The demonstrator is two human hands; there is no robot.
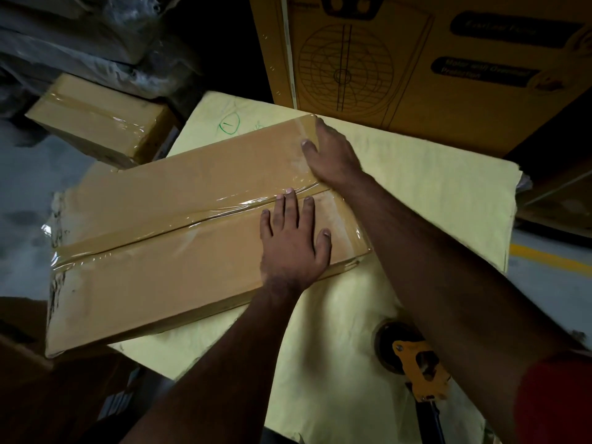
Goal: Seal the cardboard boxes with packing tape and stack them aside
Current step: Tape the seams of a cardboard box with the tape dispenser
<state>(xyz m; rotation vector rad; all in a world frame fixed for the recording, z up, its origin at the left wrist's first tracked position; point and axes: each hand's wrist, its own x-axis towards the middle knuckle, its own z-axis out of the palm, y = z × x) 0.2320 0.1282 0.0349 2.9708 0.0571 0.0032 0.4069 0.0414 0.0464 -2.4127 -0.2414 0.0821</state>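
A long flat cardboard box [166, 245] lies across a pale yellow sheet [416, 193]. Clear packing tape [179, 219] runs along its middle seam and over both ends. My left hand [294, 238] lies flat on the box top near its right end, fingers spread and straight, fingertips on the taped seam. My right hand [333, 152] presses on the far right corner of the box, fingers extended over the taped edge. A yellow tape dispenser [419, 363] with a brown tape roll sits on the sheet near my right forearm, partly hidden by it.
Another taped cardboard box [96, 123] sits at the left behind the long one. A tall printed fan carton [416, 59] stands at the back right. Plastic-wrapped bundles [80, 43] fill the back left. Grey floor with a yellow line [544, 254] shows at right.
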